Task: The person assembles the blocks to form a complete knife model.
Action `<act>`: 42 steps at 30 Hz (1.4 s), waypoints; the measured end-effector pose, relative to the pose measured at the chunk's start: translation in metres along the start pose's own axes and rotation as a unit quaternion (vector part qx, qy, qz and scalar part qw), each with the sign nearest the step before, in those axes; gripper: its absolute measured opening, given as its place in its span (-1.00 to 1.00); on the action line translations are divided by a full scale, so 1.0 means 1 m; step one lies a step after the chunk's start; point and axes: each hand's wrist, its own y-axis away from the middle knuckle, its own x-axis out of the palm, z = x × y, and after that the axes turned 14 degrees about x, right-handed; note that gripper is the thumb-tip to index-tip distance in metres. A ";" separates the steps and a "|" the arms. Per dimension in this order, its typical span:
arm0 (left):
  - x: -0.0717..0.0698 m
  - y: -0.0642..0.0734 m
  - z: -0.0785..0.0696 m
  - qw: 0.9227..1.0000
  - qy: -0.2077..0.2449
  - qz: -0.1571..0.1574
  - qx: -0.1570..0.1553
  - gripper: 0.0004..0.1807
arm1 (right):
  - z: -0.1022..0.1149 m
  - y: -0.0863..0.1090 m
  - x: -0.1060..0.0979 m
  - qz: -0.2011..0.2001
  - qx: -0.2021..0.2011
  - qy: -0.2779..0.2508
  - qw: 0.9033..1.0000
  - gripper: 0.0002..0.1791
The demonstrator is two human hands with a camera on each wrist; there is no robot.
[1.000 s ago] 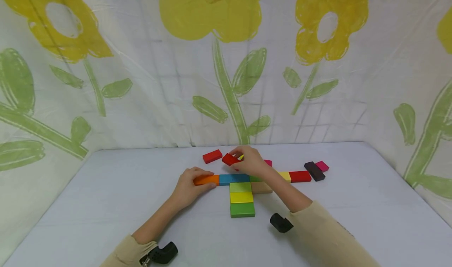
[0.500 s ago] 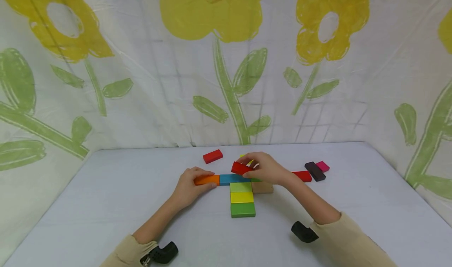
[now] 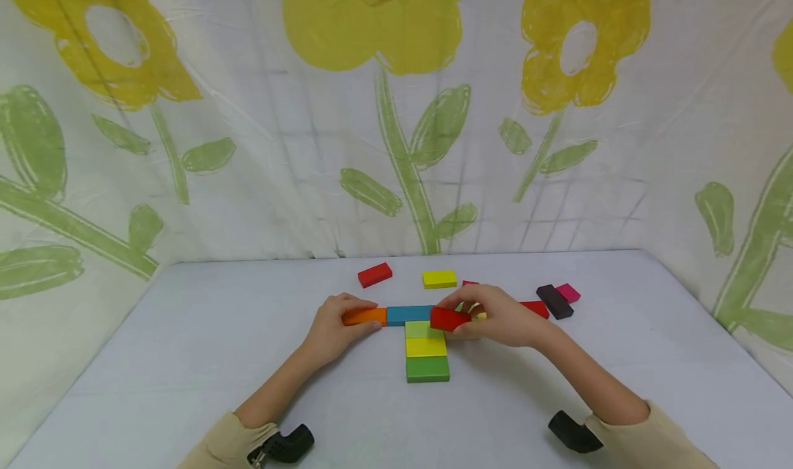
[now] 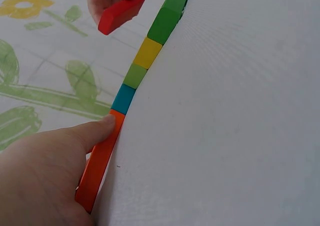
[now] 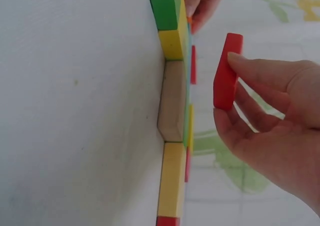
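red block (image 3: 450,319) is held up off the table (image 3: 186,359) by the right hand (image 3: 495,317), pinched between thumb and fingertips. seen from the head camera, it overlaps the right end of the blue block (image 3: 410,315) and a corner of the light-green block (image 3: 421,328); a gap below it is shown in both wrist views.

orange block (image 3: 365,315) is gripped at the left end of the row by the left hand (image 3: 331,328), thumb on the near side, fingers on the far side. its right end is butted against the blue block.

handling, judged only: solid painted wood is suspected, given the grain-coloured tan block (image 5: 172,101). should be light, rigid, not fragile; corners could be chipped by a drop at worst. paint looks smooth, so slight slip or twist is to be expected if pinched off-centre. no hard squeeze should be needed.

where to grab: opposite long sides, near the middle, is recommended. the underside and the side facing the row are best kept free of fingers, else neighbours could be nudged. how firmly either block is squeezed cannot be told.
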 end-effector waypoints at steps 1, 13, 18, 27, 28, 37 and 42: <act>0.000 0.000 0.000 1.000 0.001 0.000 0.000 -0.63 | -0.001 0.002 0.000 -0.001 -0.002 0.005 1.000 -0.60; 0.000 0.000 0.000 1.000 0.001 0.001 -0.002 -0.63 | -0.014 0.018 -0.001 0.002 0.003 0.037 0.999 -0.61; 0.000 0.001 0.002 1.000 0.002 -0.001 0.002 -0.63 | -0.019 0.019 -0.001 0.000 -0.001 0.049 0.999 -0.63; -0.001 0.001 -0.001 1.000 0.003 0.002 -0.005 -0.63 | -0.021 0.019 0.003 0.005 -0.002 0.053 0.999 -0.62; -0.001 0.000 -0.001 1.000 0.004 0.001 -0.004 -0.63 | -0.021 0.019 0.003 0.004 -0.003 0.056 0.998 -0.62; -0.001 0.000 -0.002 1.000 0.002 0.002 -0.010 -0.64 | -0.021 0.019 0.005 0.001 0.003 0.072 0.997 -0.62; -0.001 0.000 -0.001 1.000 0.001 0.003 -0.012 -0.64 | -0.022 0.018 0.007 -0.003 0.009 0.078 0.997 -0.63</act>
